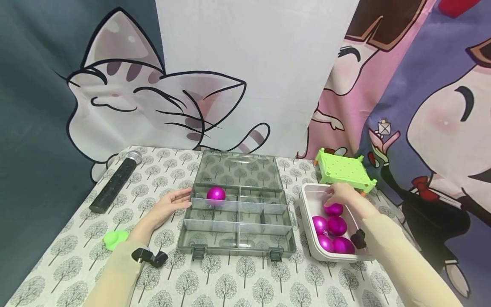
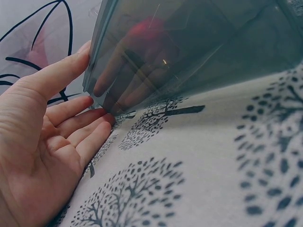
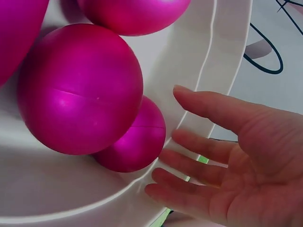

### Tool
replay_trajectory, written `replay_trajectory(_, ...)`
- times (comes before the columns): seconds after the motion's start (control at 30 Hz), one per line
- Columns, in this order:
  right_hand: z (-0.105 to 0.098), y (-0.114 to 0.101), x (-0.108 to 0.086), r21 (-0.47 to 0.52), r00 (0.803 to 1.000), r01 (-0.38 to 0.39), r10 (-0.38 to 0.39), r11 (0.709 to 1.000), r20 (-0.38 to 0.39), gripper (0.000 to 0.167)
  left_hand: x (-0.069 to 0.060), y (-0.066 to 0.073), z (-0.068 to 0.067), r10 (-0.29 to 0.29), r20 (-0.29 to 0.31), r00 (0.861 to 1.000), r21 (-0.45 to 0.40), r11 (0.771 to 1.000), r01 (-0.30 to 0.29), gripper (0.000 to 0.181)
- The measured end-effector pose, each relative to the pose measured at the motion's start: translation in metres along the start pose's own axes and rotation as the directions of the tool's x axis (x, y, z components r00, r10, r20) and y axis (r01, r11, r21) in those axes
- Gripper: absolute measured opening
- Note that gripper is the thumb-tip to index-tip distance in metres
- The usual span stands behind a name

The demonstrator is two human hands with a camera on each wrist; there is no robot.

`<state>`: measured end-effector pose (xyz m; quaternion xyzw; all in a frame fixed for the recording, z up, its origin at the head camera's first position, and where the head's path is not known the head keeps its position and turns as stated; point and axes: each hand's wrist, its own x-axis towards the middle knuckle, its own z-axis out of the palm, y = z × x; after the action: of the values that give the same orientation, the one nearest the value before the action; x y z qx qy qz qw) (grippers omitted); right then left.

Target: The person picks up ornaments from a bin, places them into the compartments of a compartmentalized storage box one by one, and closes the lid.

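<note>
A smoky transparent divided box (image 1: 238,236) lies with its lid (image 1: 238,170) tipped back. One magenta ball (image 1: 216,195) sits in its back-left compartment. Beside the box's left wall is my left hand (image 1: 166,209), fingers straight, thumb and fingertips at the corner. Through the tinted plastic, the left wrist view shows part of the fingers. Several shiny magenta balls (image 3: 80,90) lie in a white bin (image 1: 308,221) on the right. My right hand (image 3: 218,161) reaches over the bin's far side, fingers spread and loosely bent, beside the farthest ball (image 1: 333,209), gripping nothing.
A black microphone (image 1: 116,183) lies at the far left of the table. Near my left forearm is a small bright green object (image 1: 115,239). A green toy bed (image 1: 343,168) with orange feet stands behind the bin. Cartoon-printed curtains (image 1: 253,76) hang behind the table.
</note>
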<state>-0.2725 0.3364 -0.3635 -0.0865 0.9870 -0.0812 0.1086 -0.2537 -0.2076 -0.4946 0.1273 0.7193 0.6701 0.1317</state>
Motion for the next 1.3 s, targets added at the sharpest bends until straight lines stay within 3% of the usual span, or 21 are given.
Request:
replay_trajectory(0.13,0.001,-0.001,0.001,-0.014,0.998,-0.060,0.060,0.998,0.030,0.036,0.000,-0.001,0.000,-0.003,0.001,1.000,0.000,1.000,0.003,0.068)
replay_trajectory(0.27,0.001,-0.002,0.001,-0.022,0.992,-0.093,0.094,0.995,0.082,0.032,0.000,0.001,0.001,-0.001,0.004,1.000,0.000,1.000,0.001,0.069)
replay_trajectory(0.5,0.002,-0.003,-0.003,0.091,0.990,-0.068,0.056,0.993,0.132,0.046,0.001,0.001,0.001,-0.003,0.009,1.000,0.005,1.000,0.003,0.070)
replay_trajectory(0.7,0.004,-0.004,-0.002,0.152,0.984,-0.070,0.043,0.986,0.172,0.041,0.002,0.001,0.001,-0.009,0.006,1.000,-0.002,1.000,0.009,0.070)
replay_trajectory(0.93,0.009,-0.003,0.000,0.126,0.975,-0.094,0.066,0.988,0.210,0.025,0.000,0.002,0.000,0.003,0.005,1.000,-0.009,1.000,-0.002,0.069)
replay_trajectory(1.3,0.011,-0.004,0.000,0.120,0.965,-0.128,0.095,0.985,0.246,0.024,-0.001,0.003,0.000,-0.009,0.005,1.000,-0.004,1.000,0.009,0.069)
